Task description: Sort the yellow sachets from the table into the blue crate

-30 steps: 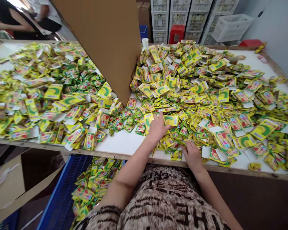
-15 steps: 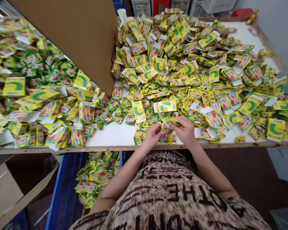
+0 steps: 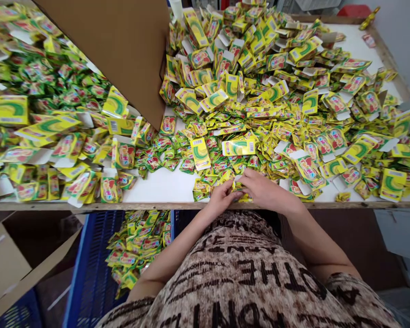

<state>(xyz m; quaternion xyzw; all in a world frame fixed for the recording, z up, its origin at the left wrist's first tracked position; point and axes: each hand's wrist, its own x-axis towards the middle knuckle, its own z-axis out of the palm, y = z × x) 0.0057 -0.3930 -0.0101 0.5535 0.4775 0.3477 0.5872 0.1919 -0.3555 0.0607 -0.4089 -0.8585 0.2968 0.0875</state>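
Close to the table's front edge, my left hand (image 3: 222, 199) is closed round a small yellow box (image 3: 235, 184), mostly hidden by my fingers. My right hand (image 3: 264, 191) meets it from the other side, its fingertips pinched at the box's white flap. Just beyond my hands lie loose small candy packets (image 3: 222, 169) in green, yellow and red. A closed-looking yellow box (image 3: 239, 147) with a green curve lies flat on them, and another yellow box (image 3: 200, 154) rests at its left.
A tall brown cardboard panel (image 3: 123, 50) stands between two heaps of boxes and packets. The right heap (image 3: 276, 59) spreads to the wooden rim (image 3: 389, 59). Below the table edge, a blue crate (image 3: 89, 273) holds many filled boxes (image 3: 140, 246). An open carton (image 3: 7, 259) sits left of it.
My hands have come closer together over the small box. My right hand has moved in to its white flap, and the green-yellow packet seen at its fingers earlier no longer shows. The view has tilted slightly downward.
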